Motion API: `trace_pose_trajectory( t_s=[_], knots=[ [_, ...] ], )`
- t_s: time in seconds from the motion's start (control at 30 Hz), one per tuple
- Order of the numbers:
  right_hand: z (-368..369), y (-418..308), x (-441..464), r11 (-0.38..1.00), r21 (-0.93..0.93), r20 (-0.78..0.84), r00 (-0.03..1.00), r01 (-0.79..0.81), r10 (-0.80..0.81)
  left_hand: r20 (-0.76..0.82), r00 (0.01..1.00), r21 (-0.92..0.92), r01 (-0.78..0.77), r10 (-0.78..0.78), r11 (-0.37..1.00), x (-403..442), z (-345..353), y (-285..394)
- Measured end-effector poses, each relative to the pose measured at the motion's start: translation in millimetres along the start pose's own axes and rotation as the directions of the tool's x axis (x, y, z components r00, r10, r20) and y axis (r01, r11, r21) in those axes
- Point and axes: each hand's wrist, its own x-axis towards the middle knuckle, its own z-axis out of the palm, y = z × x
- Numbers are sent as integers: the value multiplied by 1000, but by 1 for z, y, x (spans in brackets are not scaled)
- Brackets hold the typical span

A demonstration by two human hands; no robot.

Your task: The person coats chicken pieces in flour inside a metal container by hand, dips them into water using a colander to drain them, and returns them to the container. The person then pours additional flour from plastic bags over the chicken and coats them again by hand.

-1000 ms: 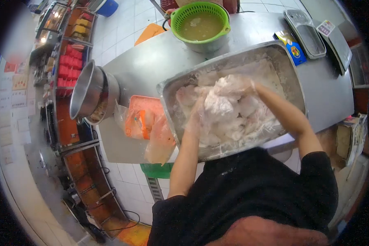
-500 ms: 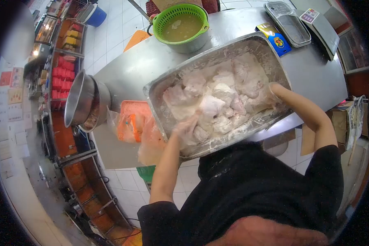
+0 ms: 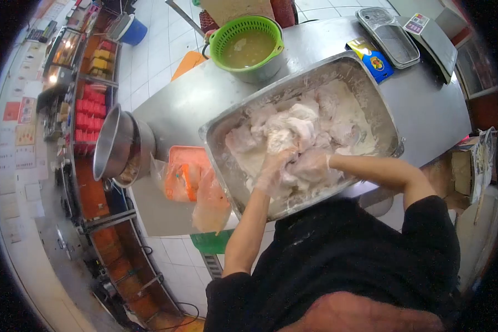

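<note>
A deep metal pan [image 3: 216, 133] holds several pale chicken pieces [image 3: 301, 113] coated in white flour [image 3: 365, 124]. My left hand [image 3: 278, 166], in a thin clear glove, has its fingers curled against a floured piece in the middle of the pan. Right beside it, my right hand [image 3: 312, 165], also gloved, is closed low on the chicken with its fingers turned toward the left hand. The fingertips of both are partly hidden among the pieces and slightly blurred.
Behind the pan stands a green colander [image 3: 227, 41] in a metal pot, with cloudy liquid. Metal bowls [image 3: 108, 144], an orange tray [image 3: 185, 155] and a plastic bag [image 3: 211, 207] are left. A blue packet [image 3: 373, 61], lidded container [image 3: 395, 41] and scale [image 3: 431, 47] are at back right.
My right hand has moved left from the pan's right end to the middle. My left hand has shifted right, so both meet; chicken pieces are heaped higher in front of them.
</note>
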Motion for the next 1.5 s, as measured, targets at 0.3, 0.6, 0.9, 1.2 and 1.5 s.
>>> trace_pose_trajectory(
  t_s=[0.3,0.6,0.9,1.2,1.5],
  knots=[
    [-108,79,-115,868,467,-245,919,-167,309,-120,929,205,-321,349,925,-19,24,-7],
    [-148,79,-29,897,-85,-253,881,-433,401,-289,954,-440,-55,-83,896,53,-71,-48],
    [-105,29,5,844,516,-15,983,-148,181,-61,998,-399,-14,-11,917,51,-21,-38],
    [-110,8,-51,567,765,-440,891,306,114,-108,972,1,-211,210,977,-8,-5,26],
    [-131,5,-80,960,280,-351,931,-1,104,44,987,-24,-151,152,988,-7,-14,12]
  ],
)
